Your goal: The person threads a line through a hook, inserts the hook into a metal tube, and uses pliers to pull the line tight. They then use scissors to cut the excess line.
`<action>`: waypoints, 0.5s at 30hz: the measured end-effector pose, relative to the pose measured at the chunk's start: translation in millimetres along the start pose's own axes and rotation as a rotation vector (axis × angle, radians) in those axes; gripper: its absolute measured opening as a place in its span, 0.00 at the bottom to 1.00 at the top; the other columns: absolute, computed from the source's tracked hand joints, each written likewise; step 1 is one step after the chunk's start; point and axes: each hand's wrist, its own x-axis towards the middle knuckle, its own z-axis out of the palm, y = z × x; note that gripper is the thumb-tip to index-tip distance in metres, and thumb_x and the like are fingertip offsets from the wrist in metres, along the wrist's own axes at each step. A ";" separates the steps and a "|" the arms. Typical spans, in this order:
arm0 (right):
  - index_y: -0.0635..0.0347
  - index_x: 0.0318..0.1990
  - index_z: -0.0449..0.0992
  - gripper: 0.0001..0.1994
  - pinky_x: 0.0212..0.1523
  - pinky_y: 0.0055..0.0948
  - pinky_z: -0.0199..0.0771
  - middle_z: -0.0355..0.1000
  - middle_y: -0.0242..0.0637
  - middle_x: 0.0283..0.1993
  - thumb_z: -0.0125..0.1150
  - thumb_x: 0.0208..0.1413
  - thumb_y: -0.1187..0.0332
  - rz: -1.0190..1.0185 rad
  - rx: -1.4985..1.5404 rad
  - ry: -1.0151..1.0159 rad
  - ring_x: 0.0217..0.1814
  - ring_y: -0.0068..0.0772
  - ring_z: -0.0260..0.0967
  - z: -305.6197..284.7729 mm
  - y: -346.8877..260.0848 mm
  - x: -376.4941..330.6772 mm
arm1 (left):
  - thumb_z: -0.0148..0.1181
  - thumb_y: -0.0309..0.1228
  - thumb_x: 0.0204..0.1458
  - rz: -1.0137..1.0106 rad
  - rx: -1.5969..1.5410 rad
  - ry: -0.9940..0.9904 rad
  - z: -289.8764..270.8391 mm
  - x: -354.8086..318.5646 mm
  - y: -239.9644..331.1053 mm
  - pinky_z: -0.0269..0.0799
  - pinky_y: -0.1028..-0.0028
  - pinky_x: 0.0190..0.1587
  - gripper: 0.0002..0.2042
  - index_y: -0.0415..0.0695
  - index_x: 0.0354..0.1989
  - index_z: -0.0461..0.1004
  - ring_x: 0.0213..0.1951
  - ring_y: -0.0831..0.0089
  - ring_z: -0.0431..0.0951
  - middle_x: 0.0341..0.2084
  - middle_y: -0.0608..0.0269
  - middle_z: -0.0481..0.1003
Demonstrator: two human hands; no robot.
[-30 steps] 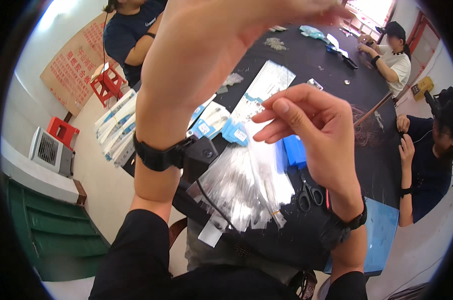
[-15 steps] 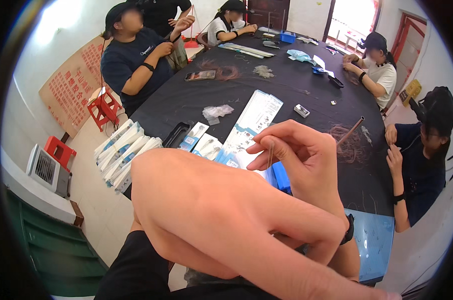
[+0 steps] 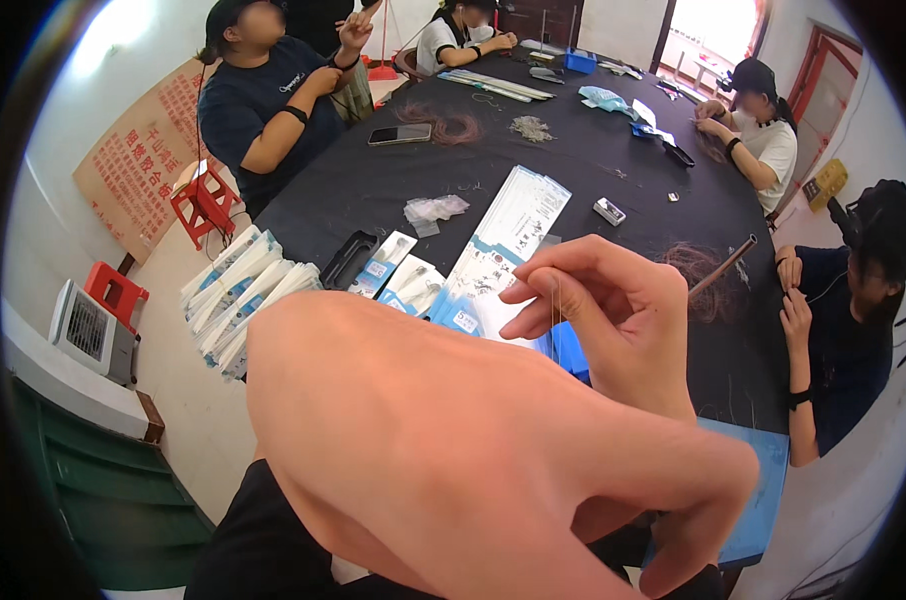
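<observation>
the left hand has swung up close, now blocking the worktop; its grip can't be told. right hand still pinches a thin strand.

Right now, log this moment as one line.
right hand: fingers pinched on fine strand | left hand: close to camera, grip hidden | below: packets on black table

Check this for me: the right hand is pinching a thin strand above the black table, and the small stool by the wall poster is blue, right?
Not quite. The head view shows the stool is red, not blue. The right hand does pinch a thin strand above the black table.
</observation>
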 end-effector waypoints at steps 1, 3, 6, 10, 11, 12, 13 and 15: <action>0.72 0.45 0.82 0.06 0.37 0.25 0.86 0.84 0.43 0.37 0.62 0.68 0.77 0.006 0.008 -0.004 0.38 0.32 0.87 -0.1 -0.6 0.4 | 0.57 0.34 0.61 -0.010 0.000 0.010 -2.7 0.5 4.0 0.74 0.74 0.38 0.20 0.30 0.54 0.70 0.33 0.70 0.79 0.39 0.43 0.76; 0.72 0.45 0.82 0.05 0.37 0.25 0.85 0.84 0.42 0.37 0.63 0.68 0.77 0.039 0.008 0.003 0.38 0.31 0.87 -1.3 -1.8 -0.8 | 0.58 0.34 0.60 -0.035 -0.005 0.037 -10.9 2.7 13.8 0.74 0.75 0.37 0.19 0.29 0.53 0.70 0.32 0.71 0.79 0.38 0.44 0.77; 0.71 0.44 0.82 0.05 0.38 0.23 0.81 0.84 0.41 0.36 0.64 0.65 0.77 -0.009 -0.049 0.007 0.36 0.28 0.84 -6.6 0.5 -0.6 | 0.58 0.33 0.59 -0.084 -0.009 0.137 -29.0 8.3 28.7 0.74 0.76 0.34 0.19 0.29 0.51 0.71 0.29 0.72 0.79 0.35 0.44 0.77; 0.73 0.43 0.81 0.08 0.39 0.24 0.80 0.83 0.40 0.37 0.65 0.66 0.73 -0.187 -0.141 -0.015 0.36 0.27 0.82 -7.3 10.7 3.4 | 0.55 0.30 0.60 0.201 -0.072 0.393 -63.9 23.4 11.9 0.78 0.74 0.32 0.22 0.23 0.58 0.67 0.30 0.67 0.83 0.38 0.34 0.78; 0.73 0.43 0.81 0.10 0.40 0.24 0.80 0.82 0.40 0.37 0.64 0.67 0.71 -0.162 -0.113 -0.018 0.36 0.27 0.81 -4.2 14.5 4.3 | 0.55 0.29 0.61 0.296 -0.067 0.431 -72.1 25.5 4.6 0.79 0.74 0.33 0.22 0.23 0.58 0.68 0.31 0.67 0.83 0.39 0.34 0.78; 0.74 0.43 0.81 0.10 0.40 0.25 0.82 0.82 0.41 0.37 0.63 0.68 0.71 0.075 0.034 -0.013 0.37 0.29 0.83 -3.1 13.6 -0.7 | 0.55 0.29 0.61 0.318 -0.052 0.459 -76.8 23.7 -2.3 0.79 0.74 0.34 0.21 0.24 0.58 0.68 0.32 0.67 0.83 0.39 0.35 0.78; 0.74 0.43 0.81 0.10 0.41 0.27 0.85 0.83 0.44 0.37 0.61 0.71 0.72 0.052 0.103 -0.037 0.38 0.33 0.86 -2.9 16.1 1.7 | 0.55 0.29 0.62 0.334 -0.039 0.487 -81.0 21.0 -7.5 0.79 0.73 0.35 0.21 0.24 0.57 0.69 0.33 0.67 0.83 0.40 0.36 0.78; 0.72 0.46 0.82 0.10 0.40 0.26 0.85 0.84 0.47 0.39 0.61 0.71 0.71 0.071 0.071 -0.041 0.38 0.33 0.86 -3.3 17.6 3.0 | 0.56 0.28 0.62 0.368 -0.017 0.522 -88.5 17.8 -16.8 0.79 0.73 0.38 0.20 0.25 0.57 0.70 0.35 0.68 0.83 0.41 0.37 0.79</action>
